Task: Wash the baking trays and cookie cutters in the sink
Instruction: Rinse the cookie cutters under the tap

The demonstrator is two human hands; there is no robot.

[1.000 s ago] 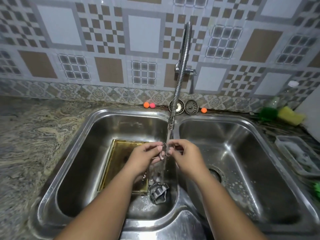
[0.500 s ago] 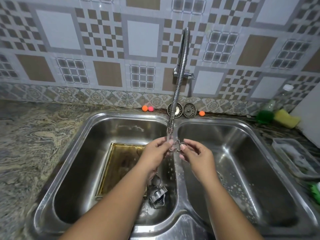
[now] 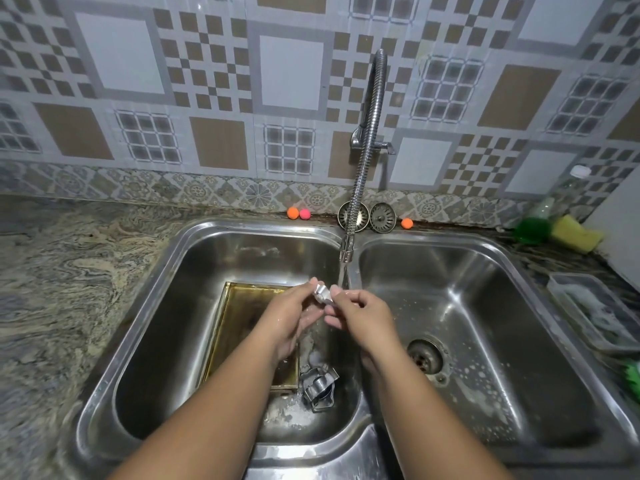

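My left hand (image 3: 292, 317) and my right hand (image 3: 362, 317) both pinch a small metal cookie cutter (image 3: 322, 294) between their fingertips, just left of the water stream falling from the faucet spout (image 3: 347, 249). Below them, in the left basin (image 3: 166, 341) of the steel double sink, lies a yellowish baking tray (image 3: 239, 327), partly hidden by my left forearm. A small pile of other metal cookie cutters (image 3: 318, 388) sits beside the tray's near right corner, in foamy water.
The right basin (image 3: 519, 341) holds only soap suds and its drain (image 3: 424, 356). Two strainer plugs (image 3: 382, 218) and small coloured balls (image 3: 298, 213) line the back ledge. A green soap bottle (image 3: 533, 226), a yellow sponge (image 3: 576, 233) and a plastic container (image 3: 595, 313) stand on the right counter.
The cutter was turned from lying flat and open between my hands to edge-on. Both hands moved slightly lower and closer together, beside the running water.
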